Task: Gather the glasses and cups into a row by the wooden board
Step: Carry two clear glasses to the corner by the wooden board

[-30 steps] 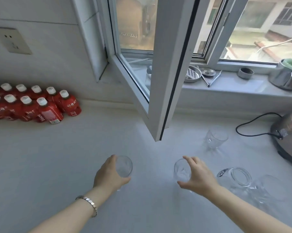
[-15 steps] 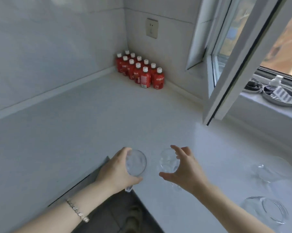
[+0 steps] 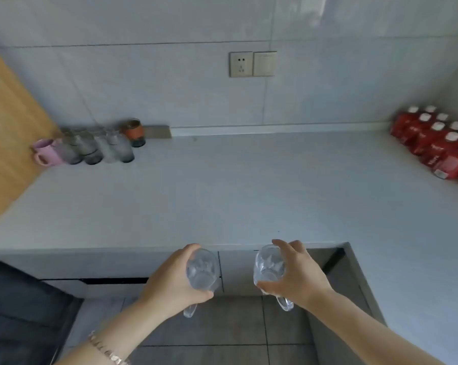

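Note:
My left hand [image 3: 167, 283] grips a clear glass [image 3: 202, 271] and my right hand [image 3: 299, 276] grips a second clear glass [image 3: 268, 264]; both are held in the air just in front of the counter's front edge. Far left on the counter [image 3: 222, 191], by the wooden board [image 3: 9, 133], stands a row of cups: a pink mug [image 3: 47, 154], several grey glasses [image 3: 101, 147] and an orange-banded cup [image 3: 135, 133] against the wall.
Red bottles with white caps [image 3: 438, 143] fill the counter's right corner. A wall socket and switch [image 3: 252, 64] sit above the counter. Below the front edge are cabinet fronts and a tiled floor [image 3: 222, 333].
The view has swung left from the window corner to the wall with the board and cup row. Both hands still carry their glasses, now held off the counter's front edge.

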